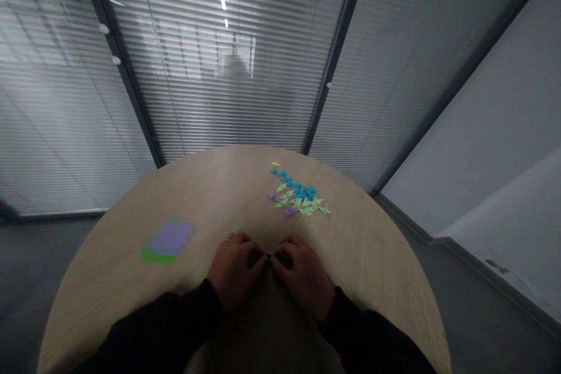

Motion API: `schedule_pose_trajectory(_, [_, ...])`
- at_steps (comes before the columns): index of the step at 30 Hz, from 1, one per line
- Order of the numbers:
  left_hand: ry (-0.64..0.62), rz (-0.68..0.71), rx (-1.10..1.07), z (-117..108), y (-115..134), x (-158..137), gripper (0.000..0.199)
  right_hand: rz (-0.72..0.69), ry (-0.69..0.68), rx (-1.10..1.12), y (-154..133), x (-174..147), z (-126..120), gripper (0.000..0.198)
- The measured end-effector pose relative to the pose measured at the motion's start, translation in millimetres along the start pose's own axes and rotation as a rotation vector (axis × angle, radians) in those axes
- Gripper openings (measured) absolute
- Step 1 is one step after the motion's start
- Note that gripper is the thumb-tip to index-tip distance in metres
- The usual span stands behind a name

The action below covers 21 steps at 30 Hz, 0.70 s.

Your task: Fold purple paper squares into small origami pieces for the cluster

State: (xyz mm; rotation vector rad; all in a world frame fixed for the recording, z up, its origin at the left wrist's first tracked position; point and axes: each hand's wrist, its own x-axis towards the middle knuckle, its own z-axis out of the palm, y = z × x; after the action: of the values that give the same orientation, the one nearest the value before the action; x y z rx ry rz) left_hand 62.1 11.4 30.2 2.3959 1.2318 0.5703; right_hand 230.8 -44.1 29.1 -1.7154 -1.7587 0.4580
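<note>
Close to the table's near side, my left hand (pixel 236 266) and my right hand (pixel 300 272) meet with thumbs and fingertips pinched. Between them shows a small piece of purple paper (pixel 268 255), mostly hidden by the fingers; its folded shape cannot be made out. A ring sits on a left finger. Beyond my right hand lies a cluster of small folded paper stars, light green (pixel 307 205), blue (pixel 300 190) and purple (pixel 290 210), with one yellow star (pixel 275 163) at the far end. Left of my left hand rests a stack of purple paper sheets (pixel 170 237) with a green edge.
The round wooden table (pixel 210 187) curves away on both sides. Glass panels with grey blinds (pixel 236 105) and dark frames stand behind it. A white wall (pixel 495 128) rises on the right, above a dark grey floor (pixel 35 280).
</note>
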Motion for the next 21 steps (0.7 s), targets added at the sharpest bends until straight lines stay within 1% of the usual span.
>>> schedule_pose_trajectory(3, [0.035,-0.036,0.037,2,-1,2,0.018,0.027,-0.005,-0.009,-2,0,1,0.008])
schedule_pose_trajectory(6, [0.03,-0.059,0.037,2,-3,4,0.016,0.051,0.025,-0.033,-4,-1,2,0.003])
schedule_pose_trajectory(9, [0.035,-0.067,0.018,0,-4,6,0.017,0.013,0.034,0.021,-5,-2,1,0.019])
schedule_pose_trajectory(11, [0.045,-0.05,0.008,-1,-3,7,0.018,-0.015,0.009,0.065,-6,-3,-1,0.025])
schedule_pose_trajectory(14, [0.051,0.009,-0.047,-3,-5,6,0.017,-0.024,-0.022,0.076,-7,-2,-2,0.025])
schedule_pose_trajectory(17, [0.097,0.05,-0.178,-5,-12,3,0.026,-0.017,-0.009,0.074,-6,-2,-1,0.024])
schedule_pose_trajectory(18, [0.116,0.072,-0.185,-5,-16,1,0.027,-0.01,0.002,0.078,-5,-2,-1,0.024])
schedule_pose_trajectory(19, [0.118,0.122,-0.157,-6,-19,0,0.028,-0.005,0.012,0.08,-4,-2,0,0.025])
schedule_pose_trajectory(21, [0.078,0.267,-0.038,-8,-24,-3,0.034,0.006,0.024,0.078,-3,-2,1,0.024])
